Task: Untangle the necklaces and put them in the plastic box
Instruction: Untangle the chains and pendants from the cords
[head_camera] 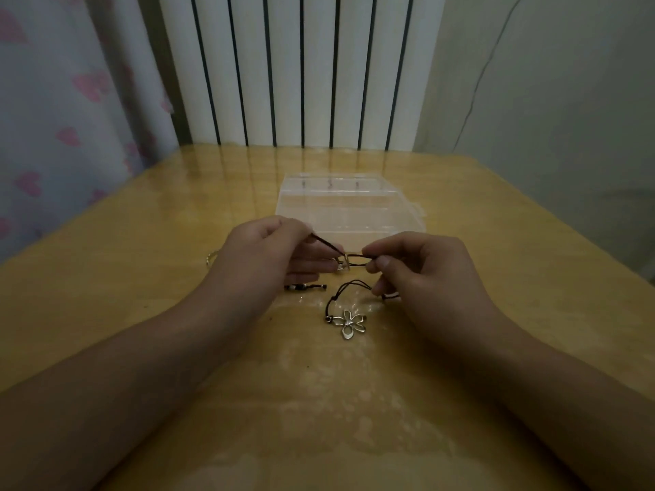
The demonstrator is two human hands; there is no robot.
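My left hand and my right hand both pinch a dark necklace cord stretched between them just above the table; a small silver pendant hangs on it. Below, a silver flower pendant lies on the table on a dark cord that runs up under my right hand. A cord end with beads pokes out beneath my left hand. The clear plastic box lies open right behind my hands.
The wooden table has a glossy cover. A small metallic chain piece shows left of my left wrist. A white radiator stands behind the table, a heart-patterned curtain to the left.
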